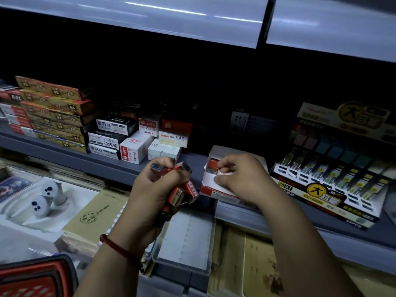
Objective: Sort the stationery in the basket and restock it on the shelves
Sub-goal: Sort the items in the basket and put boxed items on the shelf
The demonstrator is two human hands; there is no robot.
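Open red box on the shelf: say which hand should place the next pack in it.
Right. The right hand is at the open red box, pinching a pack inside; the left hand is full, gripping the spare red packs.

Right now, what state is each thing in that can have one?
Left hand, grips a bunch of red packs.
Right hand, pinches one pack inside the small box.
Small box, open, flap up, on the shelf edge.
Display carton, open, lid upright.
Basket, only its rim in view.
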